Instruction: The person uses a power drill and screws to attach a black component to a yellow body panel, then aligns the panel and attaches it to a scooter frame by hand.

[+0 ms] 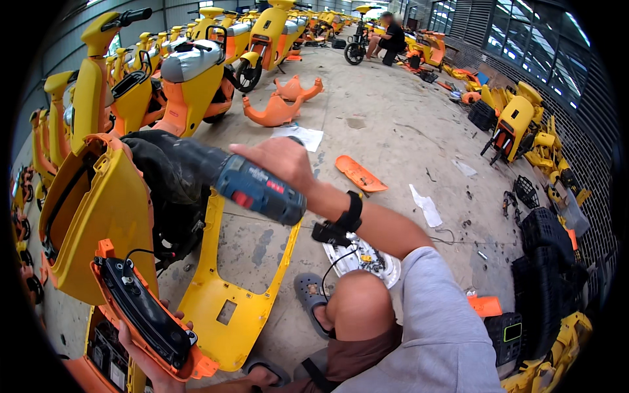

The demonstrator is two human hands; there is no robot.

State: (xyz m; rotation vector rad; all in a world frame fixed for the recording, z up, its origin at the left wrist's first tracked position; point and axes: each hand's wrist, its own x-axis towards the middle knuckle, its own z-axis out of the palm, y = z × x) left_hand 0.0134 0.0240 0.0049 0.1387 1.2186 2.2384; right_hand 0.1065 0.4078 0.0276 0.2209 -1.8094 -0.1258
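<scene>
My right hand (282, 162) is closed round a blue cordless drill (259, 192), held level above the floor, its dark front end pointing left at the scooter body. At the lower left, my left hand (145, 359) grips an orange-and-black light housing (147, 314) from beneath. A thin black cable runs up from that housing. Just beyond it stands a yellow scooter body shell (98, 223) with an open cavity. Between my hands and my knee lies a yellow panel (229, 324) with a large cut-out.
Yellow scooters (196, 85) line the left side. Orange fairings (272, 111) and an orange curved cover (360, 173) lie on the floor. A white tray (367, 259) of small parts sits by my knee. Black crates (547, 262) stand right. A person (390, 38) crouches far off.
</scene>
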